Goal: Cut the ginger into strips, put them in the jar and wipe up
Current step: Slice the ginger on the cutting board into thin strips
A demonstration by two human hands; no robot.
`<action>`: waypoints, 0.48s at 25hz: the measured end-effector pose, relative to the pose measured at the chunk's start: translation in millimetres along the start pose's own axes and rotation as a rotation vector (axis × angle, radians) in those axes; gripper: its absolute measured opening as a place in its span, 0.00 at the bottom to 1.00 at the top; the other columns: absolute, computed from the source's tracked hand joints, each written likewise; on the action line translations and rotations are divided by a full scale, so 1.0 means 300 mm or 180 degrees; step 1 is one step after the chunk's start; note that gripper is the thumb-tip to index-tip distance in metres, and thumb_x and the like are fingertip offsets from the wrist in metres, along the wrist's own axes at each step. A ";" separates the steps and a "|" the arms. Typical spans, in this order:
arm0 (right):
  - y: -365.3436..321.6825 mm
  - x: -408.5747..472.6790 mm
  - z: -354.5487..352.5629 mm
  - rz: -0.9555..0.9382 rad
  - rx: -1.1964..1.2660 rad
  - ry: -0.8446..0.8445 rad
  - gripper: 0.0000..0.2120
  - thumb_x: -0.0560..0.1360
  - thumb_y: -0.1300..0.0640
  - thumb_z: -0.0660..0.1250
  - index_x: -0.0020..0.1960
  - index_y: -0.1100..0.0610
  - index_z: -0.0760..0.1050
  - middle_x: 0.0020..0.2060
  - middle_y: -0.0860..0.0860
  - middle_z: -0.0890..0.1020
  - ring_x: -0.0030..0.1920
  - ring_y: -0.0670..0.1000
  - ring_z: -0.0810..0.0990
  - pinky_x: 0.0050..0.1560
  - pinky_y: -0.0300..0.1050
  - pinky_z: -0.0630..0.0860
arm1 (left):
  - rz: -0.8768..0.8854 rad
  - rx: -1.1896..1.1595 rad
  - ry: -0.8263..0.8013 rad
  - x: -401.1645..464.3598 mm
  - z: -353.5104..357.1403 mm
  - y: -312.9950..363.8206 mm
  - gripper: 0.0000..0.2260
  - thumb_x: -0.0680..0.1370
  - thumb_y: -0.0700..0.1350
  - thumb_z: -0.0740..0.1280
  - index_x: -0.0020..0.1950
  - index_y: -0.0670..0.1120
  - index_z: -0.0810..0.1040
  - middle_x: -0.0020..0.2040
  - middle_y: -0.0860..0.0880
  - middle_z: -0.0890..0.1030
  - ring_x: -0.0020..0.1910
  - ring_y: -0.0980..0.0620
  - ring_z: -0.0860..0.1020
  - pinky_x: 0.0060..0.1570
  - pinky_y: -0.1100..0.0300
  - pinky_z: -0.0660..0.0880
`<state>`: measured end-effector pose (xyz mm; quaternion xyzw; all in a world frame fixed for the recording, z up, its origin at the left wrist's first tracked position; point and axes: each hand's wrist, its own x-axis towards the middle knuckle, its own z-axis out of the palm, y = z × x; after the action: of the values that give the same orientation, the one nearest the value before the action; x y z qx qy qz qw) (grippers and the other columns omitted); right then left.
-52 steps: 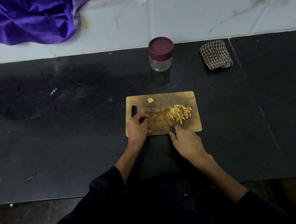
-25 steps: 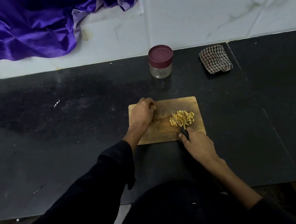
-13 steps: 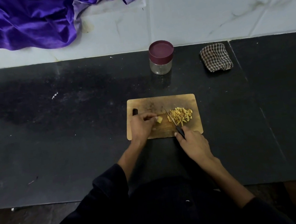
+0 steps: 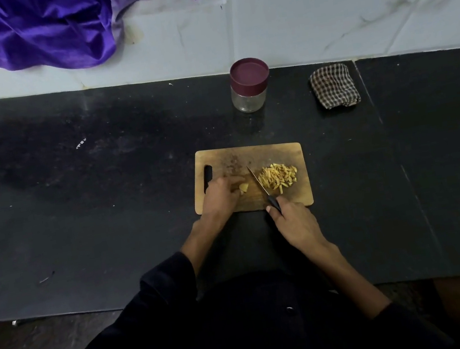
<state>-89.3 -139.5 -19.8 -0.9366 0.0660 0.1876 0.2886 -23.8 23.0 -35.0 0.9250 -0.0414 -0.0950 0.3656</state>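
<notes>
A wooden cutting board (image 4: 264, 154) lies on the black counter. My left hand (image 4: 221, 195) holds a small ginger piece (image 4: 244, 187) down on the board's left half. My right hand (image 4: 294, 223) grips the black handle of a knife (image 4: 258, 183), whose blade points away from me between the ginger piece and a pile of cut ginger strips (image 4: 277, 175) on the board's right half. A glass jar (image 4: 248, 87) with a maroon lid on stands behind the board near the wall. A folded checkered cloth (image 4: 333, 86) lies to the jar's right.
A purple satin cloth (image 4: 30, 27) drapes over the white marble wall at the back left. The black counter (image 4: 91, 195) stretches wide to both sides of the board. Its front edge runs just before my body.
My left hand reached to the board's far edge, picked up the small ginger piece and brought it back beside the knife blade. My right hand kept the knife by the strips.
</notes>
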 end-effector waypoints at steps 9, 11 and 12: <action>-0.026 -0.005 0.030 0.0010 -0.0042 -0.0295 0.13 0.84 0.47 0.55 0.59 0.55 0.69 0.49 0.56 0.81 0.47 0.58 0.82 0.50 0.59 0.79 | -0.0177 0.0041 0.0318 -0.005 0.040 -0.014 0.10 0.72 0.44 0.73 0.52 0.46 0.82 0.54 0.48 0.80 0.51 0.51 0.78 0.52 0.52 0.77; -0.034 -0.001 0.038 -0.0047 -0.0149 -0.0267 0.14 0.84 0.48 0.55 0.60 0.57 0.69 0.51 0.56 0.80 0.51 0.58 0.80 0.50 0.54 0.77 | -0.0206 0.0054 0.0308 -0.004 0.040 -0.015 0.10 0.72 0.44 0.73 0.52 0.46 0.82 0.55 0.48 0.79 0.51 0.51 0.78 0.51 0.53 0.77; -0.036 0.001 0.043 -0.0077 -0.0214 -0.0247 0.14 0.84 0.48 0.54 0.60 0.57 0.69 0.52 0.56 0.80 0.52 0.58 0.80 0.50 0.53 0.76 | -0.0215 0.0061 0.0305 -0.004 0.039 -0.015 0.10 0.72 0.44 0.73 0.52 0.46 0.81 0.56 0.48 0.79 0.51 0.51 0.78 0.51 0.53 0.77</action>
<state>-90.6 -123.4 -24.2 -0.9385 0.0370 0.2225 0.2615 -27.3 18.8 -46.3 0.9328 0.0064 -0.0626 0.3549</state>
